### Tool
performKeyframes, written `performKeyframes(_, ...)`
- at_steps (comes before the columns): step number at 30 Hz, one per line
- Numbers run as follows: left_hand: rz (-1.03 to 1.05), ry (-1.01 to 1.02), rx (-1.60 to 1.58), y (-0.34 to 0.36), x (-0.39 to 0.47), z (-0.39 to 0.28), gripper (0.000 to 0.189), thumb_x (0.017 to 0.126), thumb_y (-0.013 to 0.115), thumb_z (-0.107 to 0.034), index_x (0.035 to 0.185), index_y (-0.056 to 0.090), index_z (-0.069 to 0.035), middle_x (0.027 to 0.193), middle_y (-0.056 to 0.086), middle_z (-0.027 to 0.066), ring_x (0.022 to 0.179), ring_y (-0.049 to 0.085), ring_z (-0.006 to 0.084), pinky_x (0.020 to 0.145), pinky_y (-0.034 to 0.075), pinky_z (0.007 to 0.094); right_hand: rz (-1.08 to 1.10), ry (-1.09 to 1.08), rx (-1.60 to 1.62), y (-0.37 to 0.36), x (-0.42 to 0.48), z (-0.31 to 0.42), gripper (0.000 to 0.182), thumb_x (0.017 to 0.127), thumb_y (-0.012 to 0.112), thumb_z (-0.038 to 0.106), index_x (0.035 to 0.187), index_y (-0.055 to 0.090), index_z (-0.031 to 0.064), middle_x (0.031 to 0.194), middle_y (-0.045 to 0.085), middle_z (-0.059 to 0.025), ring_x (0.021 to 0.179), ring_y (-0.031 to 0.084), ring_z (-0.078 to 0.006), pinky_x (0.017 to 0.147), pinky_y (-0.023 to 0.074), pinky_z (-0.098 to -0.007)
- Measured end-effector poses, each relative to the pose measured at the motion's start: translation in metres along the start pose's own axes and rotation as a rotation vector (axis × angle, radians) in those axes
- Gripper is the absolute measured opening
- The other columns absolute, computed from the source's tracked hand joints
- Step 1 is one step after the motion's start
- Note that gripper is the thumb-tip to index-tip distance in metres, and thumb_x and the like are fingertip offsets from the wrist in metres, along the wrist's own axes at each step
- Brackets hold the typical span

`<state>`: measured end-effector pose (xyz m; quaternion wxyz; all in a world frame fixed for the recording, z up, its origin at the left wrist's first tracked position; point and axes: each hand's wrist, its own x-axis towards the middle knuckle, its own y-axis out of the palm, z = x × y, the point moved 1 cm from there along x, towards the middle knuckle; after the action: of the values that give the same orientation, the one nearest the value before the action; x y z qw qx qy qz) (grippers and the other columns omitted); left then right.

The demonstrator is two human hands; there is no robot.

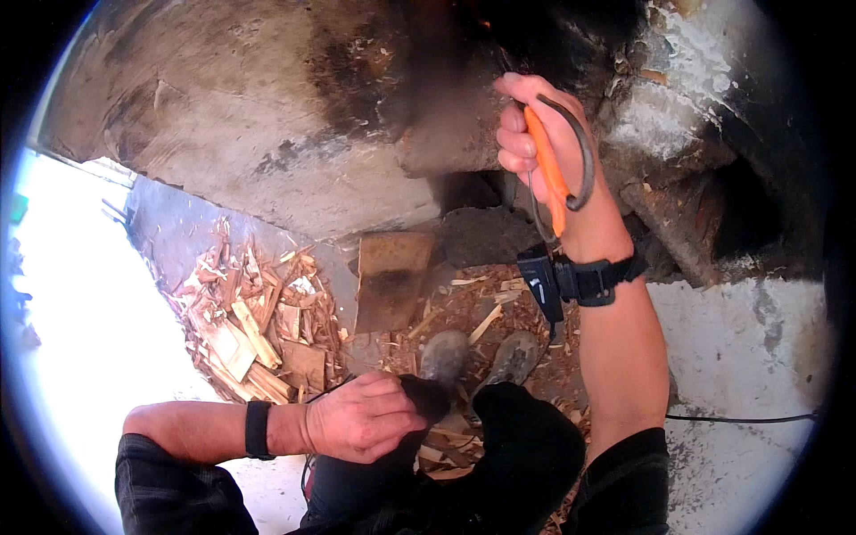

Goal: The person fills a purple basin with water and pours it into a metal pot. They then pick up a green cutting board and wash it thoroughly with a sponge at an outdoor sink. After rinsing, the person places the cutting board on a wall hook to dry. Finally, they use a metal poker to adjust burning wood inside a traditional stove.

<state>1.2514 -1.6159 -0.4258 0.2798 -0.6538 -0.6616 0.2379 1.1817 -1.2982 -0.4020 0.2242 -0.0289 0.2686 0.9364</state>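
Note:
My right hand (535, 134) is closed around a metal tool with an orange handle (547, 164) and a dark curved grip (583, 144). The tool's far end runs up into the sooty opening of a masonry stove (281, 134), where its tip is lost in the dark. A small orange glow (486, 25) shows there. Low down, my left hand (368, 416) rests on my left knee (424, 398), its fingers curled together and their tips hidden. I see nothing held in it.
Split firewood and splinters (261, 328) are heaped on the floor to the left. A scorched board (393, 281) leans below the stove, close to my shoes (445, 354). A black cable (742, 419) crosses the pale surface (742, 348) at right. Bright light washes out the left side.

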Motion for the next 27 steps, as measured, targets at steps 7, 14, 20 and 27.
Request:
performKeyframes(7, -0.011, 0.003, -0.012, 0.003, 0.000, -0.002, 0.024, 0.076, 0.062, -0.007, 0.100, 0.066, -0.007, 0.089, 0.061, 0.0067, 0.085, 0.057, 0.0262, 0.086, 0.046, 0.0405, 0.044, 0.058, 0.091, -0.007, -0.039, 0.005, 0.021, 0.089, 0.061, 0.022, 0.095, 0.052, 0.0044, 0.059, 0.046, 0.0004, 0.044, 0.039, -0.0074, 0.040, 0.0277, -0.0231)
performKeyframes(14, 0.007, 0.002, -0.030, 0.004, 0.004, -0.004, 0.023, 0.077, 0.061, -0.008, 0.099, 0.066, -0.007, 0.088, 0.061, 0.0072, 0.085, 0.058, 0.0268, 0.085, 0.046, 0.0407, 0.022, 0.063, 0.019, -0.004, -0.044, 0.010, 0.026, 0.085, 0.062, 0.013, 0.065, 0.045, 0.0108, 0.055, 0.042, 0.0020, 0.043, 0.040, -0.0083, 0.038, 0.0304, -0.0243)
performKeyframes(20, -0.003, -0.009, 0.010, 0.006, 0.001, -0.005, 0.024, 0.076, 0.061, -0.007, 0.099, 0.066, -0.006, 0.089, 0.061, 0.0070, 0.085, 0.057, 0.0265, 0.085, 0.046, 0.0406, 0.034, -0.069, -0.163, -0.006, -0.035, 0.010, 0.021, 0.084, 0.062, 0.019, 0.068, 0.053, 0.0088, 0.057, 0.048, 0.0004, 0.043, 0.044, -0.0110, 0.038, 0.0341, -0.0267)
performKeyframes(27, 0.007, 0.042, 0.038, 0.004, 0.008, -0.008, 0.022, 0.075, 0.062, -0.008, 0.097, 0.066, -0.006, 0.090, 0.060, 0.0072, 0.085, 0.057, 0.0269, 0.083, 0.046, 0.0406, 0.102, -0.007, 0.045, -0.001, -0.023, 0.023, 0.016, 0.092, 0.057, 0.021, 0.091, 0.056, 0.0044, 0.063, 0.043, 0.0028, 0.049, 0.038, -0.0045, 0.043, 0.0283, -0.0209)
